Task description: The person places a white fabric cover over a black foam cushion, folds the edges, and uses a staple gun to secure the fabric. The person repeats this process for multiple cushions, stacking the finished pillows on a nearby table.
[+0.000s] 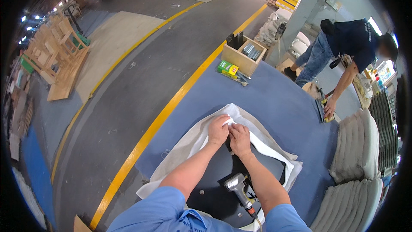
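Note:
On a blue-topped table (279, 99) lies a black panel (212, 189), with white padding (274, 152) and light grey fabric (182, 146) spread out around its edge. At the panel's far edge my left hand (218, 131) is closed on the gathered fabric. Right beside it, my right hand (240, 139) pinches the same fold, its fingertips close to the left ones. Below my right forearm a metal air staple gun (236, 184) rests on the panel, its hose running toward my body. Neither hand touches it.
A wooden box (234, 60) of metal staple strips and a green-yellow carton (227, 67) stand at the table's far end. Padded seats (354, 146) are stacked at right. Another person (352, 43) bends over the table's right side, hand on a tool. Wooden frames (56, 51) stand far left.

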Demonstrator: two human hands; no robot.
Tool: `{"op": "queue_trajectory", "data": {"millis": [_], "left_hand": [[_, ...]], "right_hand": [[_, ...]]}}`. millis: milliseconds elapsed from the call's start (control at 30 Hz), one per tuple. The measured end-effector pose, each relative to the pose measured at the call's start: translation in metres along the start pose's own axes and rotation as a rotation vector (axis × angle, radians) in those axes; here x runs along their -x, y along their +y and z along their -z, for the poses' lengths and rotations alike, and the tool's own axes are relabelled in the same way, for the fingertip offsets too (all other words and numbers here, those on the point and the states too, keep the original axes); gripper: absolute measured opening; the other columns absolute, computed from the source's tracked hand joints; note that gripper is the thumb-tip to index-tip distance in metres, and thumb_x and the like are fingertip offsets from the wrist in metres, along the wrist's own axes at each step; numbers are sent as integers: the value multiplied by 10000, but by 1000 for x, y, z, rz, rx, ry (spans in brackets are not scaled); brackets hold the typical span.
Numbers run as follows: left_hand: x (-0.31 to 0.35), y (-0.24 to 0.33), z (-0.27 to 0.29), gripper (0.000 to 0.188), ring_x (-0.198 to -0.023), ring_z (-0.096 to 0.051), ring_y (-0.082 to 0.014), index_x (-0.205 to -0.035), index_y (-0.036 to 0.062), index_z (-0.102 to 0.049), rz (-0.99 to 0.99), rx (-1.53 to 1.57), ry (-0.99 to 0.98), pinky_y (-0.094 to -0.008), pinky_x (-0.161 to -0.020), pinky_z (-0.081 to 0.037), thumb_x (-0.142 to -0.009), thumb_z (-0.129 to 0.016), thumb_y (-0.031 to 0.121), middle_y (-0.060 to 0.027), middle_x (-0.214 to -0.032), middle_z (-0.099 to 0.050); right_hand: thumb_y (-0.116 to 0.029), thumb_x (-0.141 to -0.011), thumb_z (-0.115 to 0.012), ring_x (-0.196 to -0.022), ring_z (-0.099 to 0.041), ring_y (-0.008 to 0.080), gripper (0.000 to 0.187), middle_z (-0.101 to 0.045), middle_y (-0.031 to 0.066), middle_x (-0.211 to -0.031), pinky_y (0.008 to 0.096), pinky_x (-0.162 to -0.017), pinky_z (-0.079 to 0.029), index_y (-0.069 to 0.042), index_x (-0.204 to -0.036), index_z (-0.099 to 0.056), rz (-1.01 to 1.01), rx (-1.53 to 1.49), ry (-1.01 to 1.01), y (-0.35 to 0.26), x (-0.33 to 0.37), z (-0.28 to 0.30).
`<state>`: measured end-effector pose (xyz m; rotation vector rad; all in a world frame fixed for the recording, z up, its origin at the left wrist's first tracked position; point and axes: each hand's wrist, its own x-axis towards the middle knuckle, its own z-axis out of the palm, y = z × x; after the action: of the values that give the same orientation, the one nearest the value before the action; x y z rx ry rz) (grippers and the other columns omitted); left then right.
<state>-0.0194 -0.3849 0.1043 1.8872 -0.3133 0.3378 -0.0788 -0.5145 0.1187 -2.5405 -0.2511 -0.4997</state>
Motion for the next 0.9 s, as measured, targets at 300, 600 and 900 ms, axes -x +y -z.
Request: {"op": "queue_trajectory", "data": {"millis": [300,600,900], "left_hand": [[30,4,22,504,-1475,-405,-417,-1469,-21,-538,-188,-635,-464,-467,-1245,-338,-993,-577,141,-176,-1597,-465],[42,31,29,508,-1503,-354,-441,-1507,18,-512,-189,-584,-520,-521,-1260,-299,-1045,-546,227,-160,-1598,-442],[45,28,31,421,-1436,-424,-436,-1386,45,-618,-208,-470,-398,-505,-1229,-340,-985,-621,176,-147,-1428,-525]], "right_hand": [[-158,-939,-694,-934,-679,399,216,-690,175,-937,454,-852,-551,-38,-1118,-707,-394,-213,-274,-72,85,103],[-103,-764,-832,-1013,-611,418,419,-621,199,-1055,518,-889,-511,-32,-1076,-562,-506,135,-345,-123,216,113],[-140,-834,-794,-697,-691,288,477,-693,128,-835,432,-648,-547,11,-1217,-554,-832,-133,-199,-103,123,144]]}}
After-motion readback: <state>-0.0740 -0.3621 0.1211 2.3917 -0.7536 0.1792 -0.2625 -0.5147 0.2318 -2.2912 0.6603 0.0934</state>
